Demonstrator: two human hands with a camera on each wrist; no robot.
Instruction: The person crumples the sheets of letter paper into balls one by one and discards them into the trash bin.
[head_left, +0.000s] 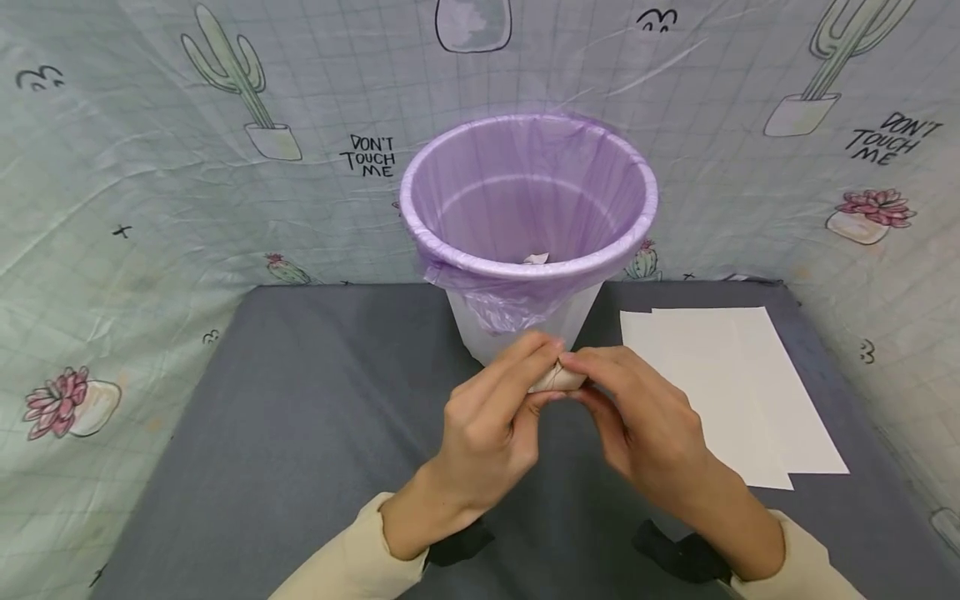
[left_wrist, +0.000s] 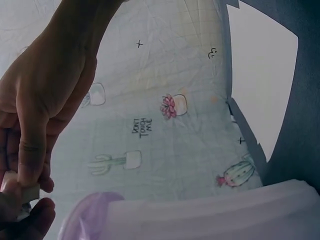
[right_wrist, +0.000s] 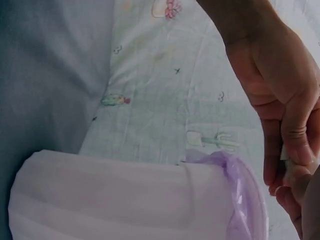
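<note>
You're working over the grey bench (head_left: pixel 300 433), and there's open surface to your left all the way to the cloth backdrop (head_left: pixel 150 208) that walls in three sides. On your right, the white paper sheets (head_left: pixel 735 392) lie flat, reaching close to the bench's right edge. Dead ahead stands the white bin (head_left: pixel 525 325) with its purple liner (head_left: pixel 525 192) folded over the rim, just beyond your fingertips; a small white scrap (head_left: pixel 536 259) sits at its bottom.

Now the grip: your left hand (head_left: pixel 487 425) and right hand (head_left: pixel 645 425) meet in front of the bin's base, both pinching the little crumpled paper wad (head_left: pixel 558 379) between thumb and fingertips. Fingers are curled tight in on it, with barely any gap showing. The wad is held above the bench, near the bin wall. From the left wrist view, your thumb presses down on a pale edge of it (left_wrist: pixel 27 192).
</note>
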